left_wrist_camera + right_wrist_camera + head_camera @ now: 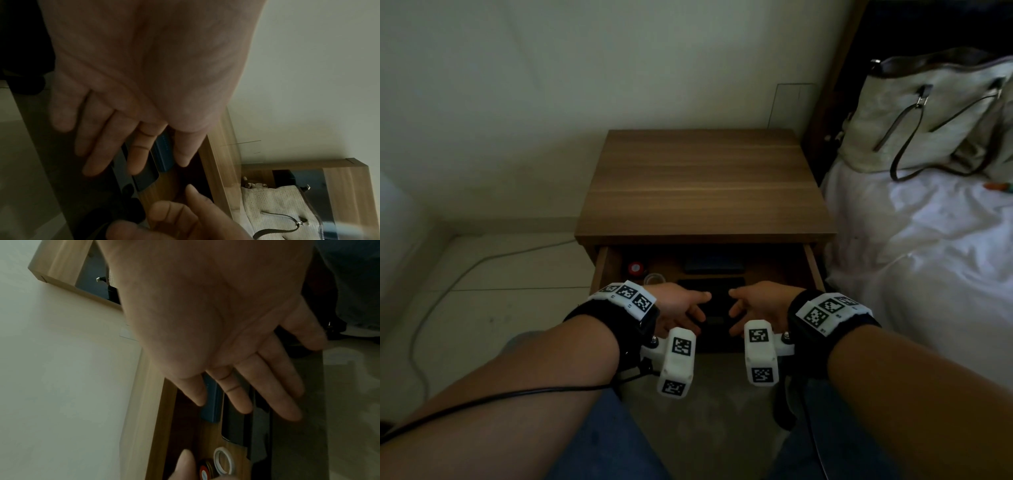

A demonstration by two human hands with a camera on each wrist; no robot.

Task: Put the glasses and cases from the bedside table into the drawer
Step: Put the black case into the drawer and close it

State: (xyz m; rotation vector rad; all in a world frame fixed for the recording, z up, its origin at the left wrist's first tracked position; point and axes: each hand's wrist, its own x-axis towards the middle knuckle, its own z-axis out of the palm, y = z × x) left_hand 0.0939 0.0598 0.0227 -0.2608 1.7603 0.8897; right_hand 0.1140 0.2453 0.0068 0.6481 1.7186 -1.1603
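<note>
- Down at the open drawer (812,263) of the bedside table (705,185), the left hand (678,308) and right hand (756,306) hover side by side, fingers straight and loosely spread, holding nothing.
- Below them a black case (710,286) lies in the drawer, a blue case (714,265) just behind it.
- At the drawer's left sit a red-lidded jar (636,268) and a clear ring (223,462).
- On the bed (928,257) rests a pale handbag (935,113).

Blue case (714,265) (black case (710,284))
</note>
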